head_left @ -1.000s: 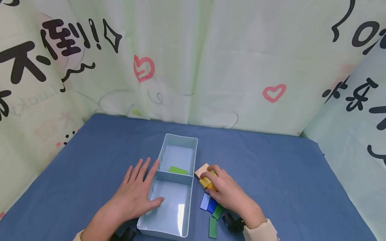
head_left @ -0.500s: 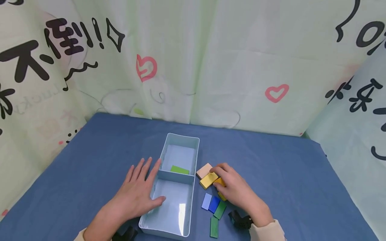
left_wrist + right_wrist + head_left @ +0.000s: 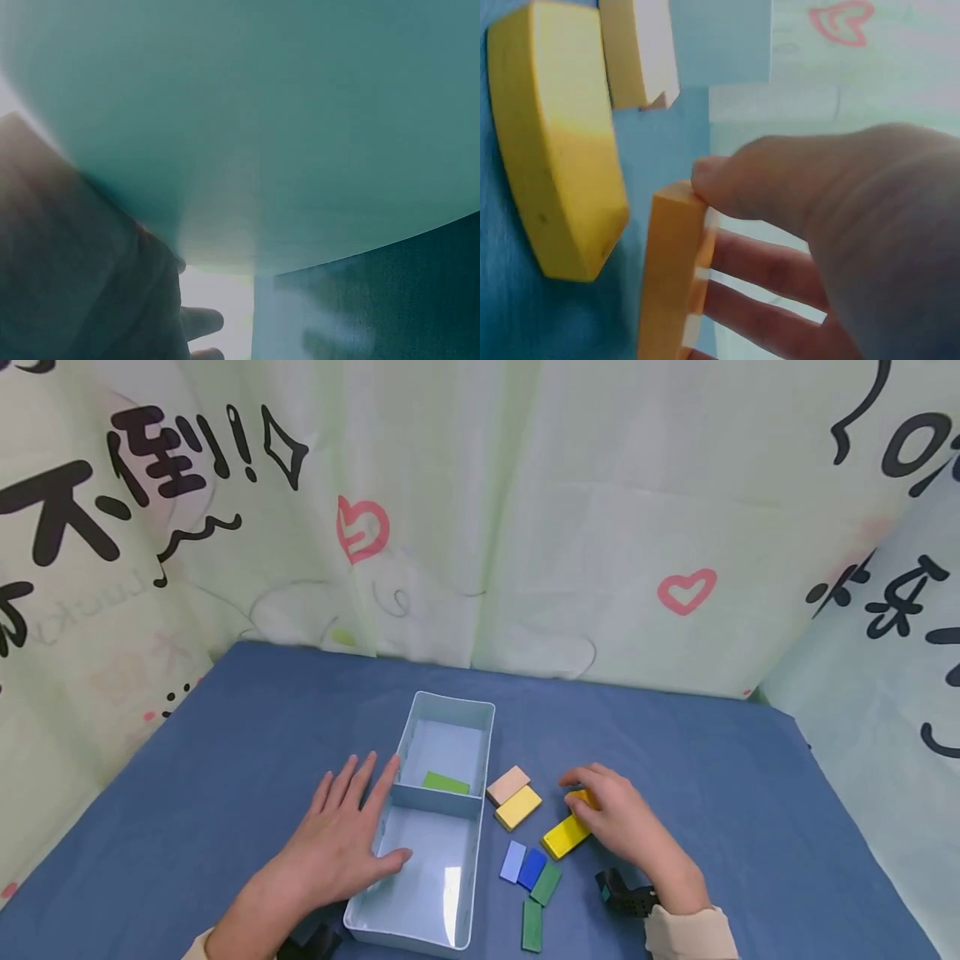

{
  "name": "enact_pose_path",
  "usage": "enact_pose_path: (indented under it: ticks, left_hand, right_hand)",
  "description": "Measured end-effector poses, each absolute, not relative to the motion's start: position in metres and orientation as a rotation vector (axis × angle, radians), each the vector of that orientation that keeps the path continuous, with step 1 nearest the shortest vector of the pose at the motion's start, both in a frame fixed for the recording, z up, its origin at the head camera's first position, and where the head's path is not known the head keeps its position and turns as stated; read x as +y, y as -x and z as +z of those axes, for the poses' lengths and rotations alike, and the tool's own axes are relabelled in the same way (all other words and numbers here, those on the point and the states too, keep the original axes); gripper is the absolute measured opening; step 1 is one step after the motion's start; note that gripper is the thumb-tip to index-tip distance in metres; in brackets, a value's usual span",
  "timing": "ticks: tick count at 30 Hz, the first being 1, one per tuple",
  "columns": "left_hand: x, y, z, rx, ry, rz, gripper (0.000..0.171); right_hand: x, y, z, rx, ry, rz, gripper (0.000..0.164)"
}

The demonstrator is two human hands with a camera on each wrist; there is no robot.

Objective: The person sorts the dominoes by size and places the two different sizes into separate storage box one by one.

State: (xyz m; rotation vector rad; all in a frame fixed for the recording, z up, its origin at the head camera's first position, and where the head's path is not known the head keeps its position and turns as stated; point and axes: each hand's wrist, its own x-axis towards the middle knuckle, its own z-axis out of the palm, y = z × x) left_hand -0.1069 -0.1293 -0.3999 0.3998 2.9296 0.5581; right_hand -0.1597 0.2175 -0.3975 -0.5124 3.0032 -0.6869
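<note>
In the head view, a matte blue cloth-covered table (image 3: 675, 760) meets creased, pale green curtains (image 3: 480, 527) with black lettering (image 3: 49, 527). On it stands a smooth light-blue two-compartment box (image 3: 438, 804). At the box's left edge, the left hand (image 3: 337, 839) lies spread, gripping nothing; right of the box, the right hand (image 3: 615, 817) pinches an orange rectangular block (image 3: 583, 797).

The left wrist view shows mainly a smooth teal surface (image 3: 247, 135), too close to identify.

In the right wrist view, thumb and fingers hold the flat-faced orange block, near a glossy yellow block (image 3: 574, 150).

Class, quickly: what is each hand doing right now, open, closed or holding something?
Left hand: open, spread at the box.
Right hand: holding an orange block.
</note>
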Motion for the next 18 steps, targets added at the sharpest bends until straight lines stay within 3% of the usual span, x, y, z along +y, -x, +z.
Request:
enact_pose_path:
  ticks: [9,18]
  left_hand:
    - [-0.131,0.107,-0.399,2.953,-0.398,0.562,0.100]
    - [-0.131,0.108,-0.398,2.909,-0.386,0.574,0.100]
  right_hand:
    - [0.223,0.167,-0.405,3.018,0.552,-0.710,0.015]
    - [0.239,0.162,-0.398,2.855,0.504,-0.672,0.040]
